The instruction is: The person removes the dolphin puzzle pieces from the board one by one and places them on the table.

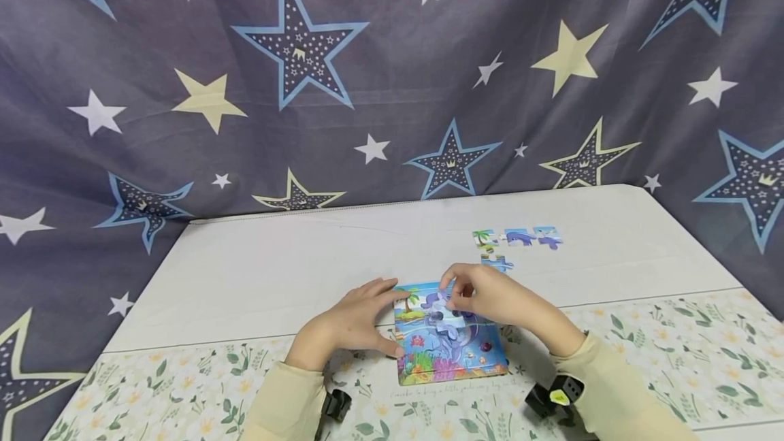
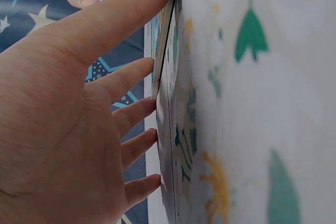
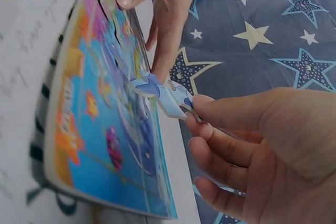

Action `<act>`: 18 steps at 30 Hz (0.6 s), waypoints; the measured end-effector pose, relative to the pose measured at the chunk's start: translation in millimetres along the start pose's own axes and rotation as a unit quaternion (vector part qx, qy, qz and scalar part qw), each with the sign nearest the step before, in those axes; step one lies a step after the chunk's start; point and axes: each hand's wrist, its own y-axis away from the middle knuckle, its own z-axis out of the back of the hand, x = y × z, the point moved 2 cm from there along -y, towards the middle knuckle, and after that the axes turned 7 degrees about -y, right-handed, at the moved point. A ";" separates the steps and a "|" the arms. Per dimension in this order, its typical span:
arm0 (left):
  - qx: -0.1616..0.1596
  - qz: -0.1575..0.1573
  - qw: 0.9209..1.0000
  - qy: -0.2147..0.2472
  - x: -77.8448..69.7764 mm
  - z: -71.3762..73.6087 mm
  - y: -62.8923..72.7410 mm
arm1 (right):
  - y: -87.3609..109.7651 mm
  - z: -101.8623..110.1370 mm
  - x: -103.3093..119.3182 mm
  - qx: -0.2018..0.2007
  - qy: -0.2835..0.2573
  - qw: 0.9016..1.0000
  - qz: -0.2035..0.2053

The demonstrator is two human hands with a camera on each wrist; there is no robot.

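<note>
A colourful sea-themed jigsaw puzzle board (image 1: 422, 367) lies on the table in front of the person. The right hand (image 1: 486, 291) pinches a blue and purple puzzle piece (image 3: 170, 100) between thumb and fingers, tilted over the upper middle of the board. The left hand (image 1: 352, 322) rests at the board's left edge with its fingers spread. Its thumb and index fingertip touch the edge, as the left wrist view shows along the board's side (image 2: 164, 51). A palm tree, a crab and a purple sea animal are printed on the board.
Beyond the right hand several loose puzzle pieces, among them a palm tree piece (image 1: 482, 238) and a dolphin piece (image 1: 519, 237), lie on the white tabletop (image 1: 318, 257). A floral cloth (image 1: 184, 386) covers the near part. A dark star-patterned curtain (image 1: 380, 87) hangs behind.
</note>
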 end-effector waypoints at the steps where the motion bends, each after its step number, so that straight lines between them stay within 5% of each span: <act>1: 0.000 0.000 1.000 0.001 0.0 0.0 0.1 | 0.2 1.6 -0.5 -0.002 -0.002 1.000 -0.003; 18: 0.000 -0.009 1.000 0.005 -0.9 -0.1 2.6 | 6.1 38.1 -15.3 -0.080 0.008 0.997 -0.021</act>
